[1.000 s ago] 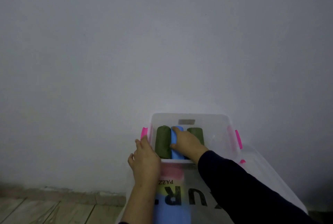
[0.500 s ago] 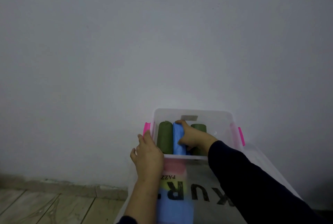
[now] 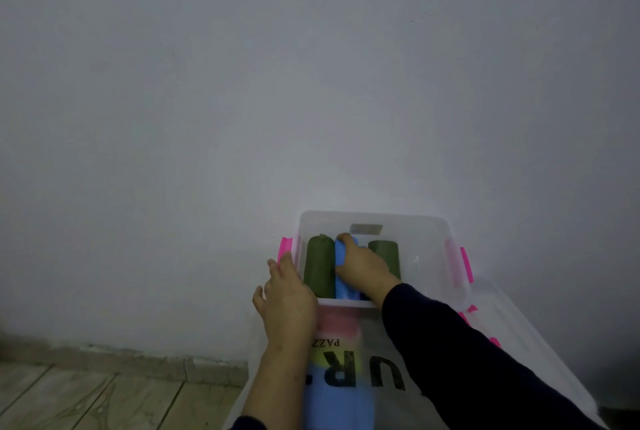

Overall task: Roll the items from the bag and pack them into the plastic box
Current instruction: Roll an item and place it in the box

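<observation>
The clear plastic box (image 3: 429,256), with pink latches, holds three rolled items side by side: a green roll (image 3: 318,267) at 9 o'clock, a blue roll (image 3: 341,282) in the middle, another green roll (image 3: 384,251) at 3 o'clock. The right hand (image 3: 363,267) has its grip curled over the blue roll, pressing on it. The left hand (image 3: 289,294) rests, fingers spread, on the box's near left corner. At 6 o'clock lies a printed clear bag (image 3: 349,360); at 7 o'clock, wooden floor (image 3: 104,398).
</observation>
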